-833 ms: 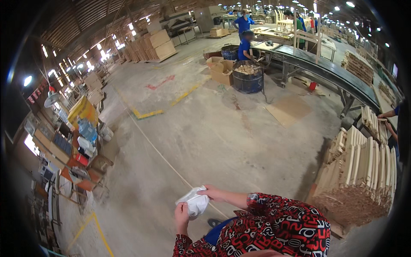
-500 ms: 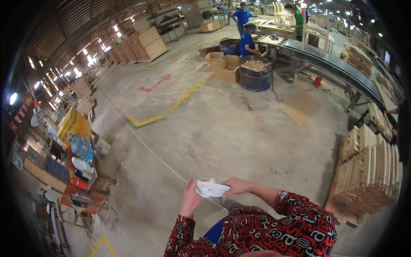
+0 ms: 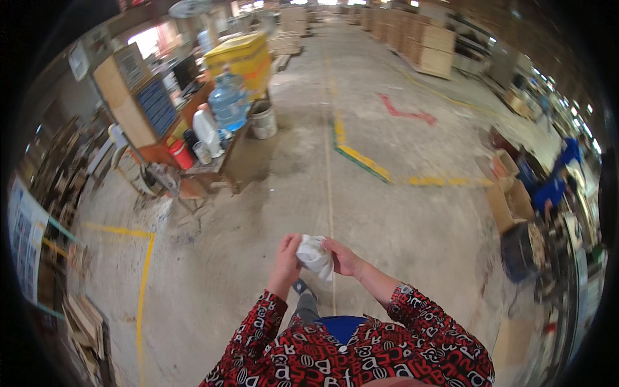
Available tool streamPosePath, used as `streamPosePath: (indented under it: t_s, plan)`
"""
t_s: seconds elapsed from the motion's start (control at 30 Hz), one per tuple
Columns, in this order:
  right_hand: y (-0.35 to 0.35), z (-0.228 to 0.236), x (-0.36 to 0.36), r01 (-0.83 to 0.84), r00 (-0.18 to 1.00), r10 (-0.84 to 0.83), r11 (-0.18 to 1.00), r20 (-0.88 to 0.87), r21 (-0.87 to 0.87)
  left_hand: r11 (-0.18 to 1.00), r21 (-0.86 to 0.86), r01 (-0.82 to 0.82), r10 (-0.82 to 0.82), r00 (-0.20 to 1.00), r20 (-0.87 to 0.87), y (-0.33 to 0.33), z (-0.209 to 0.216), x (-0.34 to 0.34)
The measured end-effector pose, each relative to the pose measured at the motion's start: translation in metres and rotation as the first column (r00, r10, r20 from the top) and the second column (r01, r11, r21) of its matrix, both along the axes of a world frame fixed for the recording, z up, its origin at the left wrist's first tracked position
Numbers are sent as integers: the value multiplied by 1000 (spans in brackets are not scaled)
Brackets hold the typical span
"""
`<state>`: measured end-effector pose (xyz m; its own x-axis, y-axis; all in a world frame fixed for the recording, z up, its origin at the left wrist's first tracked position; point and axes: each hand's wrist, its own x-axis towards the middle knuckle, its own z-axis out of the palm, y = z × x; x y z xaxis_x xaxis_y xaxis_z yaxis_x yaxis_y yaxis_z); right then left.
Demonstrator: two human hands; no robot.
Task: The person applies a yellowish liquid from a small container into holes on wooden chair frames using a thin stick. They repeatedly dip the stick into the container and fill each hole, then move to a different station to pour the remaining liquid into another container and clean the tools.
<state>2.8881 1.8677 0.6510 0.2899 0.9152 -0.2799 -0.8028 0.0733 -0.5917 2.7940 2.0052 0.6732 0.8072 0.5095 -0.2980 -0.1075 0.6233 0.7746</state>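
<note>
A crumpled white bundle (image 3: 316, 256), soft like cloth or thin plastic, is held between my two hands in front of my body. My left hand (image 3: 285, 259) is closed on its left side. Gripping the right side is my right hand (image 3: 343, 258), thumb toward the top edge. Part of the bundle droops below the right fingers. Whether it is a cloth, a bag or gloves cannot be made out. Beneath it lie the concrete floor (image 3: 258, 303) and my own shoe (image 3: 299, 286).
Ahead on the left stands a desk (image 3: 222, 158) with blue water jugs (image 3: 227, 103), a red cup (image 3: 180, 153) and a yellow box (image 3: 242, 61). A white bucket (image 3: 262, 120) is beside it. At right are a cardboard box (image 3: 510, 205), a dark barrel (image 3: 519, 251) and a person in blue (image 3: 549, 192).
My view has swung left, so the desk is nearer the middle and the barrels have shifted to the right edge. The white bundle, flat and folded before, now looks bunched and drooping.
</note>
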Motion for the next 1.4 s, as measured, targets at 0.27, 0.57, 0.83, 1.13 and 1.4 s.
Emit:
streamPosePath:
  t_s: [0.27, 0.57, 0.83, 1.13, 1.4]
  plan:
    - [167, -23, 219, -29, 991, 29, 1000, -133, -1, 821, 561, 110, -79, 994, -79, 174, -26, 253]
    - [230, -90, 552, 503, 847, -526, 839, -71, -209, -351, 907, 231, -625, 664, -411, 335, -65, 589]
    - [451, -41, 881, 483, 820, -228, 768, 525, -421, 562, 600, 570, 550, 285, -785, 636, -199, 591]
    - [822, -102, 1100, -72, 397, 429, 896, 811, -439, 990, 141, -8, 138, -142, -980, 708, -212, 621]
    - [1086, -151, 1203, -183, -202, 635, 723, 745, -666, 881, 326, -342, 458, 448, -768, 823, -293, 862]
